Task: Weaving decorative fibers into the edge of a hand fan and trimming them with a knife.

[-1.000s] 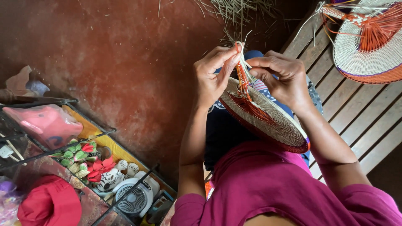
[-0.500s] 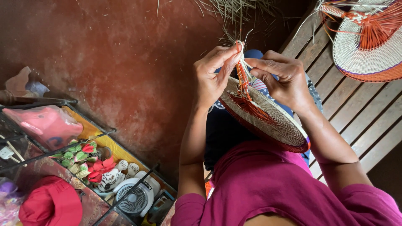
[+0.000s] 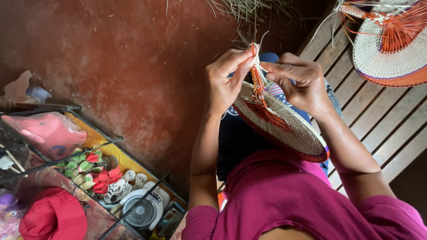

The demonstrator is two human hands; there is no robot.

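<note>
The woven fan (image 3: 284,126) lies over the lap, long axis running from its handle strands (image 3: 257,80), pointing up, toward the lower right. Left hand (image 3: 227,82) and right hand (image 3: 299,84) pinch those strands, seemingly pressed together. Beyond it, a second fan (image 3: 387,49) rests on the wooden bench (image 3: 378,115).

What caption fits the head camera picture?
Both hands, left and right, pinch orange and pale strands atop a round woven fan.

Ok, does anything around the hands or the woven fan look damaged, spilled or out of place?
Nothing looks damaged. The left hand and right hand pinch the orange and pale strands at the handle end of the woven fan. Loose straw lies scattered on the red floor beyond them, untidy. A second fan rests on the slatted bench.
</note>
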